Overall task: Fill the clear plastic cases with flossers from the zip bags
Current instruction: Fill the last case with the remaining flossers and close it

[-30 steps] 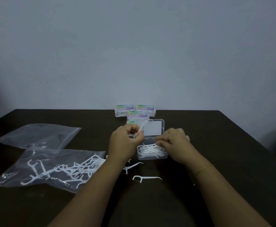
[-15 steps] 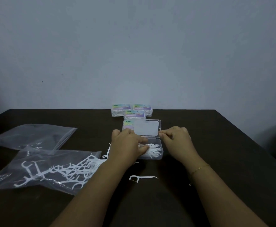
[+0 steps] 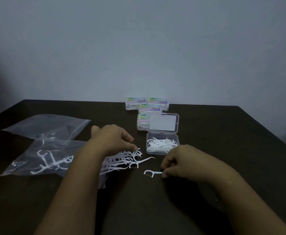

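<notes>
1. I see my right hand [image 3: 186,162] low on the dark table [image 3: 223,133], its fingers curled in and its fingertips pinching the handle end of a single white flosser [image 3: 151,173], which lies flat with its bow pointing left.

2. My left hand [image 3: 112,141] hangs over the mouth of the nearer zip bag [image 3: 42,160], palm down, fingers bent, with the fingertips down at the top of a loose heap of flossers [image 3: 121,161] spilling from that bag; whether they actually pinch one I cannot tell (the fingertips hide the contact).

3. The open clear case [image 3: 162,145] sits just beyond my right hand and to the right of my left hand, touching neither; it holds a tangle of white flossers, and its lid [image 3: 163,123] is folded back flat toward the wall.

4. The heap lies between my two hands, near the case's left edge but apart from it; one long flosser at its right edge points toward the case.

5. A second zip bag [image 3: 48,125] lies farther back on the left, nearly flat, with only a few flossers showing at its near edge, and it partly overlaps the nearer one.

6. Four closed cases [image 3: 147,106] cluster behind the open one, each with a pastel label on top in green, blue and purple; the nearest is partly covered by the folded-back lid.

7. The labels carry small print, but it is too blurred for me to read any brand or word
</notes>
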`<state>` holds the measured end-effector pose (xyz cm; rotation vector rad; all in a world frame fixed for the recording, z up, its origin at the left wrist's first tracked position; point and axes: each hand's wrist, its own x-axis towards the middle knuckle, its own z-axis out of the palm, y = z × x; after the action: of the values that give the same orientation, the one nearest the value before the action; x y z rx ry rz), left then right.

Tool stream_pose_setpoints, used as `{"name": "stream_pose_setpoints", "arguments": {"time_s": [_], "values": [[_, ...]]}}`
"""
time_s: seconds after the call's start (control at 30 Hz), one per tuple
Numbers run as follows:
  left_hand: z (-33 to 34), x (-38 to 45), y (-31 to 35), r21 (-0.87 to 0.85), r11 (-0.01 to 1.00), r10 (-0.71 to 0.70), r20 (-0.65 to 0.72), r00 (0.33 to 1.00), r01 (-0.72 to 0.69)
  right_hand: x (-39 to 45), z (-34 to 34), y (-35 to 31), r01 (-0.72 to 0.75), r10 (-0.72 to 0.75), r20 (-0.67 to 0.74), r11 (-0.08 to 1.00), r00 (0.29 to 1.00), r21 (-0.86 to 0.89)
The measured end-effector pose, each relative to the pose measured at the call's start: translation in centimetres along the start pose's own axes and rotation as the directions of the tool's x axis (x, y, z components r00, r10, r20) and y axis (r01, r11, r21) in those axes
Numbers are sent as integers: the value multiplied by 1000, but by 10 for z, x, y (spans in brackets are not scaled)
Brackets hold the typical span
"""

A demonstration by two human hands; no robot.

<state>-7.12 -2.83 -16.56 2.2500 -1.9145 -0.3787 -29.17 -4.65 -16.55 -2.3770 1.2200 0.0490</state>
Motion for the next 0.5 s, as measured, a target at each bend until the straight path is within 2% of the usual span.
{"name": "stream_pose_setpoints", "arguments": {"time_s": [0.07,0.17,0.3,0.4,0.5], "values": [[-2,-2,-5,28,999,-19,87,996,17,4,5,-4,-4,5,35,999,999,-42],[-3,-3,-13,107,994,-50,189,981,30,9,13,-8,50,-51,-2,995,999,-88],[-1,-5,-6,230,973,-25,199,980,-22,16,29,-21,105,-121,-105,984,987,-142],[2,-5,-3,214,975,17,219,976,-66,22,39,-29,100,-134,-136,968,982,-231],[5,-3,-2,153,987,6,255,967,-46,22,40,-30,85,-135,-160,955,978,-282]]}}
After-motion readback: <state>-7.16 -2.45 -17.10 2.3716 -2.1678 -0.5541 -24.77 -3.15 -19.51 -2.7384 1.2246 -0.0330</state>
